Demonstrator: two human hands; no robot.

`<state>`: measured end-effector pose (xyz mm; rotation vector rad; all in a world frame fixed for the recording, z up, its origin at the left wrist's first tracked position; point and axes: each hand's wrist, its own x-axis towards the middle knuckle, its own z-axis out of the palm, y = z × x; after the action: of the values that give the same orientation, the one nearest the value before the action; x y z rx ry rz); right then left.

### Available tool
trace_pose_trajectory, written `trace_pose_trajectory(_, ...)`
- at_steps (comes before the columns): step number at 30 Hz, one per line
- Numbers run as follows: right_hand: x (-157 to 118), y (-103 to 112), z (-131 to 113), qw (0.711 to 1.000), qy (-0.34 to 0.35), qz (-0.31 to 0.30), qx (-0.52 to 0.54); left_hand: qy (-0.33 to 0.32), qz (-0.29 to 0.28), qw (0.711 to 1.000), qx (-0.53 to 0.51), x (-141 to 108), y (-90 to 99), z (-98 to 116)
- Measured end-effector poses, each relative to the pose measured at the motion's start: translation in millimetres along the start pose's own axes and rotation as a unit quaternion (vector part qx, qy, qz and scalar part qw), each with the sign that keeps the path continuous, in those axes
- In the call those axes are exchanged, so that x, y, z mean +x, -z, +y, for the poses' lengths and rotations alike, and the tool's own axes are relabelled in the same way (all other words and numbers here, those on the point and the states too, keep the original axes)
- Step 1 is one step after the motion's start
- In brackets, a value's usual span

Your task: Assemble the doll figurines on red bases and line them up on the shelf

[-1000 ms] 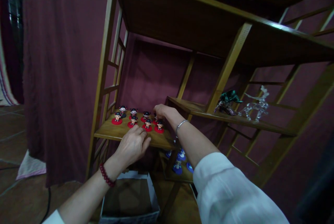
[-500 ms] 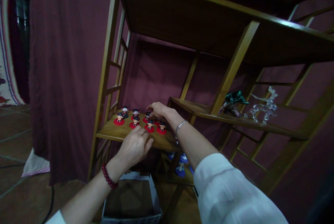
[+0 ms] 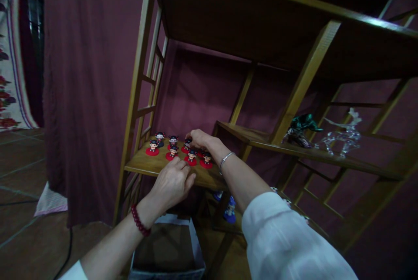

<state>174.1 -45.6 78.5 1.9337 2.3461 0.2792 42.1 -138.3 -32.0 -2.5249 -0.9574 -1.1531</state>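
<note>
Small figurines with dark hair and red bases stand in two rows on a wooden shelf (image 3: 143,164). My right hand (image 3: 200,139) reaches over the front row, its fingers bent down onto a back-row figurine (image 3: 187,144) and partly hiding it and its neighbour. In front of the figurines, my left hand (image 3: 174,180) rests near the shelf's front edge, thumb apart from the loosely bent fingers, with nothing seen in it. Closest to its fingertips are a front-row figurine (image 3: 172,153) and another figurine (image 3: 191,158) to its right.
An open box (image 3: 196,245) sits below the shelf. To the right, a higher shelf board (image 3: 326,158) bears a clear glass animal figure (image 3: 344,136) and a green-and-brown ornament (image 3: 302,129). Blue-based figurines (image 3: 230,210) stand lower down. A dark curtain (image 3: 94,97) hangs at left.
The view has shifted slightly, so the shelf appears a little further right. My right hand stays at the back-row figurine, and my left hand keeps its place by the shelf edge.
</note>
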Motion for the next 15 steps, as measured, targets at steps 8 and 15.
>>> trace_pose_trajectory(8, 7.8, -1.9, -1.1, 1.000, -0.001, -0.008, -0.024, -0.007, 0.003, 1.000, -0.004, 0.0, 0.2, -1.1)
trace_pose_trajectory(15, 3.3, 0.8, -4.3, 0.999, -0.016, -0.011, -0.026, -0.001, -0.007, 1.000, -0.004, -0.2, -0.1, -0.9)
